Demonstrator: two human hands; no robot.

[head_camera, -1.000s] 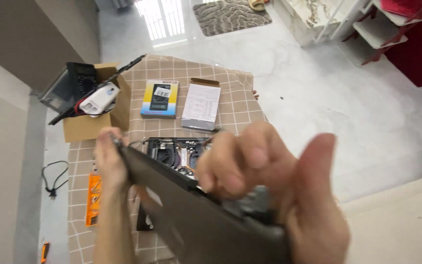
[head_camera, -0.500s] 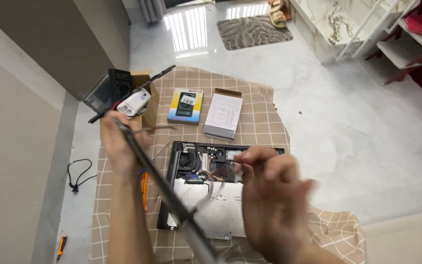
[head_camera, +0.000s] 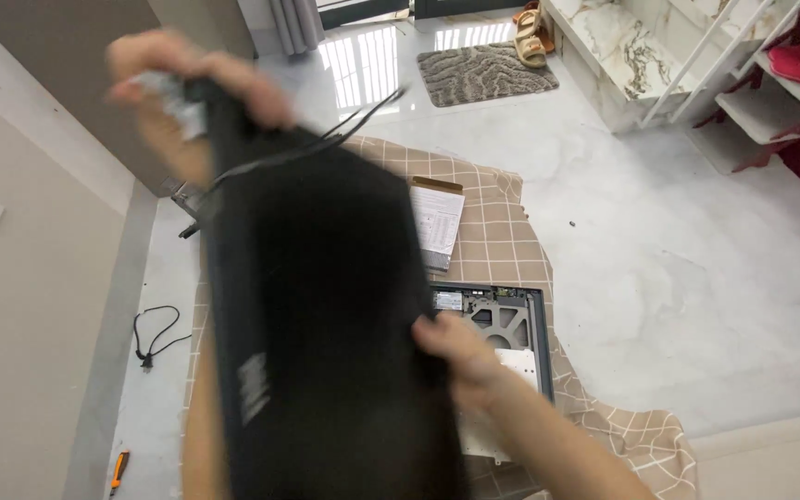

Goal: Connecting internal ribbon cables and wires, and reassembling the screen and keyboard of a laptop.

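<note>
Across the middle of the frame a large black panel (head_camera: 326, 324), blurred by motion, is held up between both hands and covers much of what lies below. At the upper left of the frame the left hand (head_camera: 182, 97) grips the panel's top corner, fingers curled over its edge, so this grip is closed on the panel. Lower, right of centre, the right hand (head_camera: 460, 356) holds the panel's right edge, thumb and fingers pressed on it; this grip is closed on the panel too.

Behind the panel's right edge an opened laptop base (head_camera: 502, 319) shows, its grey inner frame and a small board visible, lying on a beige checked cloth (head_camera: 502, 222) spread on the pale marble floor (head_camera: 678, 250). Above it on the cloth, a white printed sheet on a brown box (head_camera: 437, 222) lies just beside the panel's edge. A black cable (head_camera: 155, 333) lies on the floor at the left, and an orange-handled tool (head_camera: 118, 468) sits at the lower left corner. A grey patterned mat (head_camera: 483, 74) lies at the top of the frame.
</note>
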